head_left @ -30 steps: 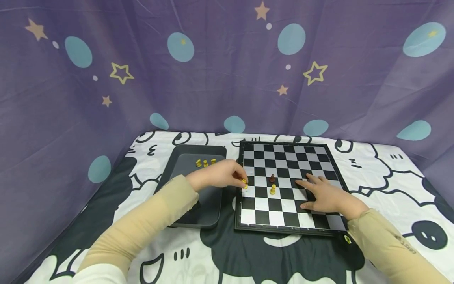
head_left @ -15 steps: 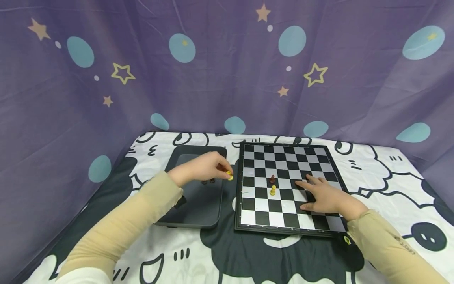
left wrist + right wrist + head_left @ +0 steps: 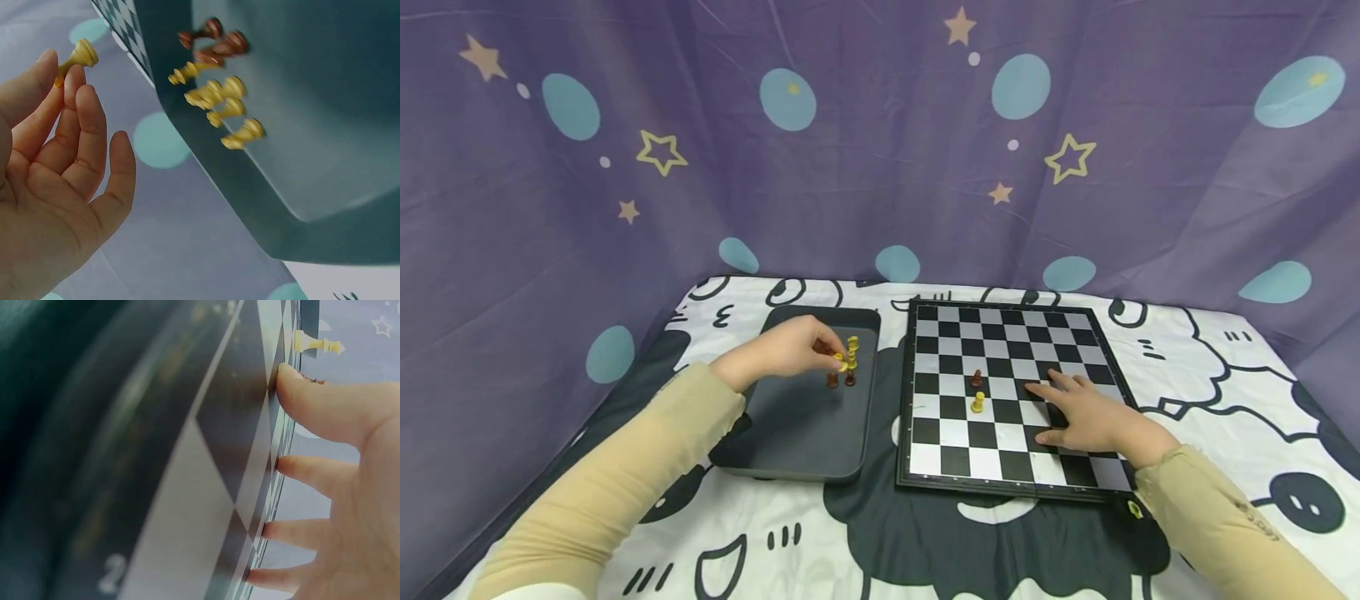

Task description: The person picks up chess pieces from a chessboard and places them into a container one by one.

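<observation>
Over the dark grey tray (image 3: 801,437), my left hand (image 3: 790,346) pinches a yellow chess piece (image 3: 81,55) between thumb and fingertips; its base points away from the palm in the left wrist view. Below it, several yellow chess pieces (image 3: 245,132) and brown chess pieces (image 3: 230,45) stand grouped in the tray. My right hand (image 3: 1086,417) rests on the right part of the chessboard (image 3: 953,431) with fingers spread and fingertips touching the squares. Left of it on the board stand a brown chess piece (image 3: 976,378) and a yellow chess piece (image 3: 977,402), one behind the other.
The tray lies left of the board, with a narrow strip of cartoon-print cloth (image 3: 887,375) between them. A purple curtain (image 3: 865,192) with stars and ovals hangs behind. A small yellow-and-black tag (image 3: 1135,508) shows at the board's front right corner.
My left hand has moved left from the board's left edge to over the tray, carrying the yellow chess piece. My right hand and the two pieces on the board have stayed put.
</observation>
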Motion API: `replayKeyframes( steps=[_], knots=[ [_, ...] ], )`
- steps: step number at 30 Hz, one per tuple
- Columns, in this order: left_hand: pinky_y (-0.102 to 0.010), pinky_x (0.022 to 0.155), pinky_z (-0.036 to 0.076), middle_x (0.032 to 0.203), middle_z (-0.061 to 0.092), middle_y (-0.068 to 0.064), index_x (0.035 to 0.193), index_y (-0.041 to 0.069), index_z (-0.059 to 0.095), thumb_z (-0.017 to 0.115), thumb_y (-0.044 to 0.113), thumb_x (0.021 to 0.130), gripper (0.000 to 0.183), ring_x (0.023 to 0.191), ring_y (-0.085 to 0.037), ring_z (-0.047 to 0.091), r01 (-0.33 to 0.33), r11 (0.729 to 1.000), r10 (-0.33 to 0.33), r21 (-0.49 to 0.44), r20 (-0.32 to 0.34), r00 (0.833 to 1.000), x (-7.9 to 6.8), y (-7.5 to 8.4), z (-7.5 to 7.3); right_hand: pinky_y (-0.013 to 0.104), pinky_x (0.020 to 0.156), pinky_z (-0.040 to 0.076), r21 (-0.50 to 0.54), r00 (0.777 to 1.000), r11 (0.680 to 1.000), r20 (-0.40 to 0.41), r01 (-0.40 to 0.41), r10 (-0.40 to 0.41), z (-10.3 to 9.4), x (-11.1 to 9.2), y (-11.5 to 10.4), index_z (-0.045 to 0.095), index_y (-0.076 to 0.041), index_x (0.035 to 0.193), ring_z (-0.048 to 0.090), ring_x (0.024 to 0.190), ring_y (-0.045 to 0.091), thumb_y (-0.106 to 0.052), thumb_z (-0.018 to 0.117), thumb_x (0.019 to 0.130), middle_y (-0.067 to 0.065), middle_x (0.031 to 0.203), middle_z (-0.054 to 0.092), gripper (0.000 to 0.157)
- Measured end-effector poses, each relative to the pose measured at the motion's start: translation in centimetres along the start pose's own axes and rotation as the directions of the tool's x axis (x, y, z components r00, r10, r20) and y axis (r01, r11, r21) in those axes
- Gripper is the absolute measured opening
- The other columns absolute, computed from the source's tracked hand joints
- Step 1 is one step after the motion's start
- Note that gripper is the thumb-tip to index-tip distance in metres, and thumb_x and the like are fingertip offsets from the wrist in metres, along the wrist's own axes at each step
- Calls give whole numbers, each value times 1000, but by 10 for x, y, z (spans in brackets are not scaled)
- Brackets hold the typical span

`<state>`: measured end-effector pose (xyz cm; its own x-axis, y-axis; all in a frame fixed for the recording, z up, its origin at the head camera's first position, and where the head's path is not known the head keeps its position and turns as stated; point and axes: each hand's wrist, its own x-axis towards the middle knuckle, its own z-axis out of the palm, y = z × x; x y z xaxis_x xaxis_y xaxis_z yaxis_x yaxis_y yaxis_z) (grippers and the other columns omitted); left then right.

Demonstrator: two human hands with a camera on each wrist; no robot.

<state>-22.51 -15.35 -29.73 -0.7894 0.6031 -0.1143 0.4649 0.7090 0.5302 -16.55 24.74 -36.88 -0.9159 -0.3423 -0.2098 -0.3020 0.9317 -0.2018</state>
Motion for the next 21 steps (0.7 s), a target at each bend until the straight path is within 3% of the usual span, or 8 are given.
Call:
replayKeyframes(
  steps=[8,21],
  knots=[
    [-32,71,52,95,71,-9,104,1,71,68,12,87,21,80,-15,64,82,995,-80,64,-27,996,3,-19,-1,72,92,32,16,1000,1000,4,1,-1,2,-1,1,46,-11,140,25,128,61,-48,72,78,35,145,28,77],
    [-37,76,52,97,71,-13,101,-1,72,69,9,85,19,85,-22,65,152,980,-146,130,-56,988,20,-46,-1,71,92,32,12,1000,1000,-5,8,-8,-1,-2,0,46,-11,140,26,128,61,-47,72,78,35,145,28,76]
  ],
)
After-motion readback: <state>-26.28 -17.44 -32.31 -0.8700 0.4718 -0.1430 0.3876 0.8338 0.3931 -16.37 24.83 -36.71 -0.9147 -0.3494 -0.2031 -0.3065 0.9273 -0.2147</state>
